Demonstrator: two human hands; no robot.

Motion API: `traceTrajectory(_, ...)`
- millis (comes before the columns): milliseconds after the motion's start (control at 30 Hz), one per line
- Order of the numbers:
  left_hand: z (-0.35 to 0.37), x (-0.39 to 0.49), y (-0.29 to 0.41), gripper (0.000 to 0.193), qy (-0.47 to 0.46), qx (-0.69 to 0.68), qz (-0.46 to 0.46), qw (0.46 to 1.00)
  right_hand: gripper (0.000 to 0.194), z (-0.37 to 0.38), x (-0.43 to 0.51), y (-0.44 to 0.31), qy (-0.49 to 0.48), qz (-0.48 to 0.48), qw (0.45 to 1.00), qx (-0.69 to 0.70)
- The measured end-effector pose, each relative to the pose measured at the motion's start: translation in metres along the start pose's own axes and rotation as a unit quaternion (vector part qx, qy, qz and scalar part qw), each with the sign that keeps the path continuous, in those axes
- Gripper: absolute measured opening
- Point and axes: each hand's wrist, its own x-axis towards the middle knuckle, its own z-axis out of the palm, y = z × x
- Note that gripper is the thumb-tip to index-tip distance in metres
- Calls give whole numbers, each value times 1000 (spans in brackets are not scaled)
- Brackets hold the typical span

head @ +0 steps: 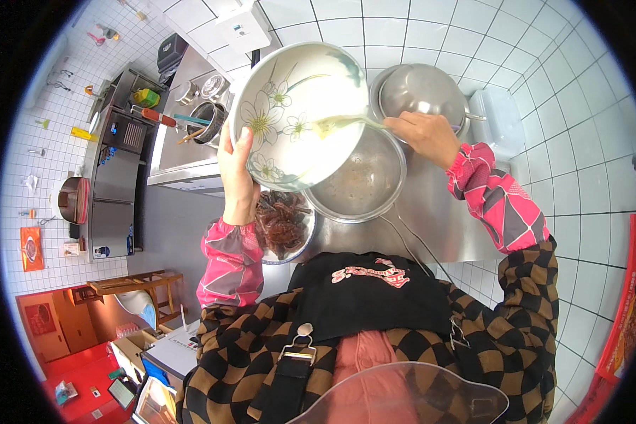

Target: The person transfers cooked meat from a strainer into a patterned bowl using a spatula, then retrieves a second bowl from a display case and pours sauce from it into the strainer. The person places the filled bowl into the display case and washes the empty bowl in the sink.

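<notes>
My left hand (238, 164) grips the rim of a large white bowl (302, 159) with a printed flower pattern, its thumb on the inner wall. The bowl is tilted, its inside facing me, partly over a steel basin (368, 185). My right hand (426, 139) is closed around the end of a pale green, translucent utensil (350, 122), perhaps a spoon or scraper. Its flat end lies against the bowl's inside, where glare hides detail. Close by my left wrist, a blue-rimmed dish (311, 233) holds glossy dark reddish-brown food (283, 222), partly hidden by the bowl.
An upturned steel bowl (424, 95) and a clear plastic container (495, 122) stand by the tiled wall. To the left, a steel counter (169, 143) carries a mesh utensil holder (209, 119) and steel canisters (214, 87). Two thin wires (416, 241) cross the steel worktop's front edge (456, 259).
</notes>
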Motion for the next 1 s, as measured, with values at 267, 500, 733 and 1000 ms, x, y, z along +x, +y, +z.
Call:
traceTrajectory(267,2,4,-6,51,-8,54,-10,998,27,-66,63,-3,60,-8,983,-176)
traceTrajectory(500,13,-3,-4,60,-43,106,24,993,27,-38,53,-38,-122,-21,981,-147)
traceTrajectory(733,7,-3,-5,60,-35,128,46,990,31,-60,44,-19,-46,40,989,-135)
traceTrajectory(1000,-3,2,-5,51,-23,57,20,998,25,-23,12,-33,-152,78,985,-29)
